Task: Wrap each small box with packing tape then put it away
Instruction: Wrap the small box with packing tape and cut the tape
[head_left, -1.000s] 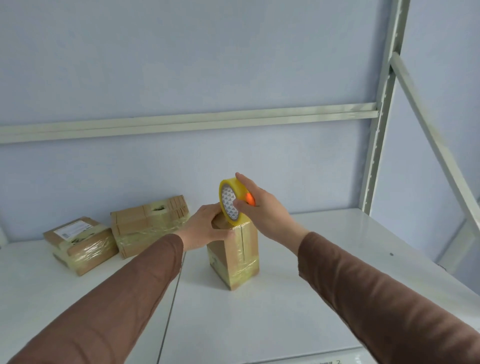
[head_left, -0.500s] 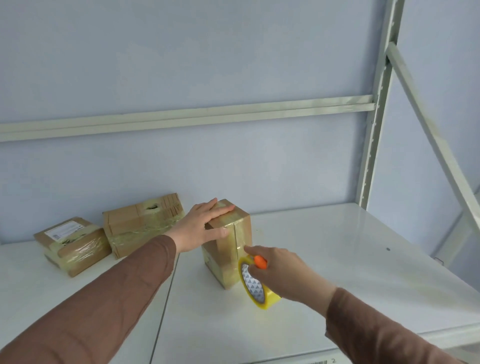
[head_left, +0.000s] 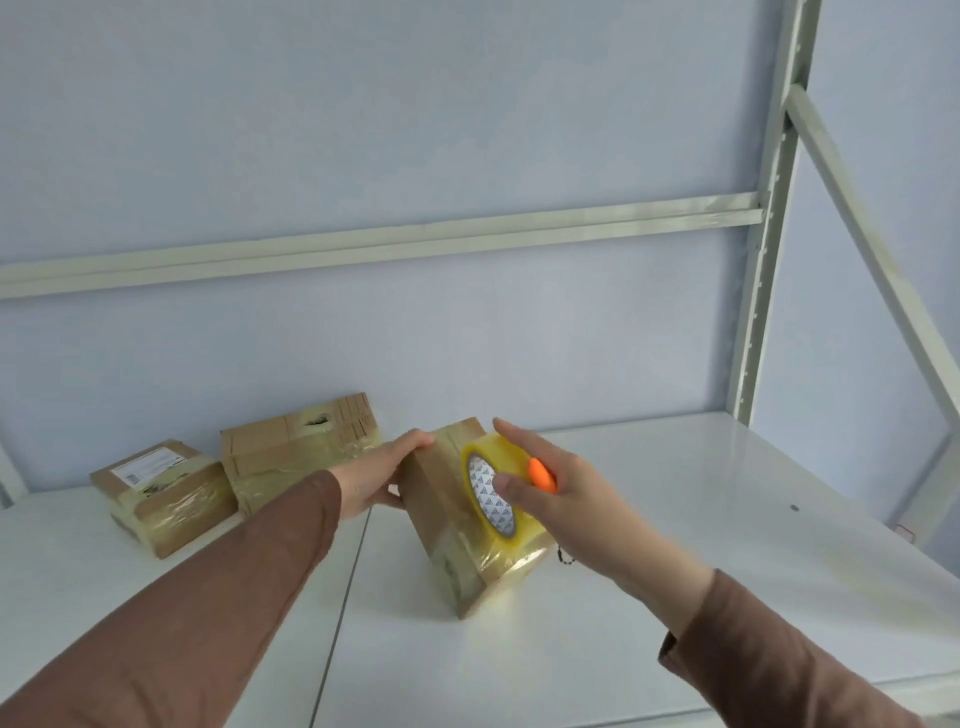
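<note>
Item one: box (head_left: 457, 525), brown cardboard, tilted on the white surface (head_left: 675, 597), its lower end down and its upper end leaning away from me. Glossy tape wraps its lower part.

Item two: my left hand (head_left: 376, 475), at the box's upper left edge, fingers extended along the top face, thumb underneath at the side; it holds the box steady.

Item three: my right hand (head_left: 553, 486), gripping the tape roll (head_left: 493, 491), thumb hooked into the core, fingers curled over the outer rim. An orange piece (head_left: 542, 474) sits against the hand at the roll. The roll rests against the box's right face.

Item four: two wrapped boxes at the back left, near the wall: a flat one with a label (head_left: 163, 496) and a larger one (head_left: 301, 447) just beside it, both well apart from my box.
</note>
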